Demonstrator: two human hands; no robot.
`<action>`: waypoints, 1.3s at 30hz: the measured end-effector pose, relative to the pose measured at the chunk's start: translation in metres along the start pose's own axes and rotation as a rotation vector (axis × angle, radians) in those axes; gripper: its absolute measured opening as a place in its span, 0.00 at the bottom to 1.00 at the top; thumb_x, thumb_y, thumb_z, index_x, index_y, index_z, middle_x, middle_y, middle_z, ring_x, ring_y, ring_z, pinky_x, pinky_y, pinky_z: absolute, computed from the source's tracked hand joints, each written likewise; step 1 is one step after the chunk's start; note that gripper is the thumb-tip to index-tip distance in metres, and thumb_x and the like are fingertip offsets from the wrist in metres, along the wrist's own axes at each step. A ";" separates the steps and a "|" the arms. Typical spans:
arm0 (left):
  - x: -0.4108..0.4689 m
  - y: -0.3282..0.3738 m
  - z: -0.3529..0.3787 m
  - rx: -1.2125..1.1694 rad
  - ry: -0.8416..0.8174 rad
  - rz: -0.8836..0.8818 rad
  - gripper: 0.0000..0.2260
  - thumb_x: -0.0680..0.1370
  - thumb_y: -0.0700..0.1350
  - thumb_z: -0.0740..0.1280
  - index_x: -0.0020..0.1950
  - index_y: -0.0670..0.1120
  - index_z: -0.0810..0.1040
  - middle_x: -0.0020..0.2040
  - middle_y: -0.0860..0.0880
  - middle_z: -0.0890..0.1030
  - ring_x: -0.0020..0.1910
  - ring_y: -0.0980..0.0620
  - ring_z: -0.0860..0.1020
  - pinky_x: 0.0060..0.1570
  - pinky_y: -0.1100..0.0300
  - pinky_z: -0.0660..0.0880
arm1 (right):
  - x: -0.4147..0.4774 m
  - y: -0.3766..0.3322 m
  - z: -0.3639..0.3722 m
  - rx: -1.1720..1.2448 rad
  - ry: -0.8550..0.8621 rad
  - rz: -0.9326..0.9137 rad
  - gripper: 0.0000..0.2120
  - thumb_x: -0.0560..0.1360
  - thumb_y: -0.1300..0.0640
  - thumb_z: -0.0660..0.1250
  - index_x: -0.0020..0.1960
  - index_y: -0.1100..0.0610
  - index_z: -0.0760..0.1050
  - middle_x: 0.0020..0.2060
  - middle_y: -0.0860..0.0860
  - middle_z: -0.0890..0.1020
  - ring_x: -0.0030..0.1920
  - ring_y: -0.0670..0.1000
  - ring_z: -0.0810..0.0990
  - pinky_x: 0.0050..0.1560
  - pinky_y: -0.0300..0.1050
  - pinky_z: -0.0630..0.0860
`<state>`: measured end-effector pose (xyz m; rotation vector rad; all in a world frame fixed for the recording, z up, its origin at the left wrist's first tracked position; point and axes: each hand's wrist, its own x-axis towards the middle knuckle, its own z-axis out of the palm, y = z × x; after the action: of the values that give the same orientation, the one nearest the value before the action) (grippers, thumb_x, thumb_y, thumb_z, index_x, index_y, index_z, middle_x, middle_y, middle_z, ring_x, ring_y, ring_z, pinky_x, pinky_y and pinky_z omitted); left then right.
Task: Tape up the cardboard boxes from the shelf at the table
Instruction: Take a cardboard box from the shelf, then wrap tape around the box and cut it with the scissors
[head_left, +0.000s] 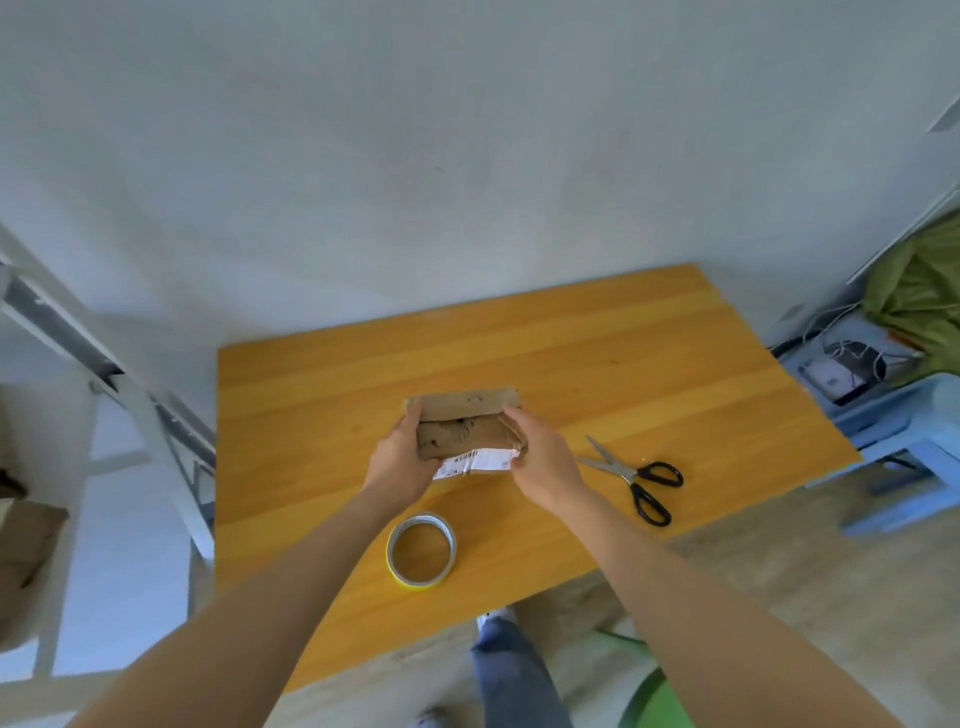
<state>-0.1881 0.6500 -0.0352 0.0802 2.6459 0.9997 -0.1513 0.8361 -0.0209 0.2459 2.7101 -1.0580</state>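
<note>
A small brown cardboard box (460, 432) with a white shipping label on its near side sits at the middle of the wooden table (597, 353). Its far flap stands open. My left hand (402, 460) grips the box's left end, and my right hand (543, 460) grips its right end. A roll of tape (421, 550) with a yellow edge lies flat on the table just in front of the box, between my forearms. Black-handled scissors (636, 478) lie to the right of my right hand.
A white metal shelf frame (130, 395) stands to the left of the table, with a cardboard box (26, 561) low at the far left. A blue plastic stool (904, 447) with cables and a device is at the right. A wall runs behind the table.
</note>
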 end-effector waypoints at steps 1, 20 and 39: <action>0.004 0.002 0.004 -0.009 0.001 -0.018 0.37 0.76 0.41 0.69 0.79 0.51 0.52 0.67 0.45 0.73 0.57 0.42 0.77 0.50 0.52 0.75 | 0.006 0.004 -0.002 -0.004 -0.012 -0.007 0.33 0.77 0.70 0.64 0.78 0.53 0.59 0.75 0.49 0.66 0.74 0.51 0.64 0.72 0.46 0.65; 0.035 0.018 0.028 0.078 0.108 -0.104 0.37 0.78 0.61 0.62 0.79 0.55 0.45 0.80 0.52 0.43 0.73 0.44 0.63 0.57 0.49 0.73 | 0.091 0.033 -0.019 -0.551 -0.080 -0.452 0.36 0.77 0.52 0.70 0.78 0.51 0.55 0.79 0.55 0.48 0.77 0.58 0.55 0.74 0.54 0.60; 0.038 -0.002 0.039 0.615 -0.051 0.060 0.28 0.77 0.58 0.33 0.76 0.52 0.32 0.76 0.56 0.32 0.73 0.54 0.30 0.76 0.49 0.41 | 0.107 0.045 -0.005 -0.779 -0.218 -0.607 0.34 0.83 0.44 0.52 0.78 0.49 0.34 0.79 0.48 0.37 0.78 0.51 0.37 0.77 0.55 0.37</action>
<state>-0.2124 0.6797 -0.0744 0.3150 2.8139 0.1624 -0.2441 0.8806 -0.0746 -0.8008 2.7892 -0.0352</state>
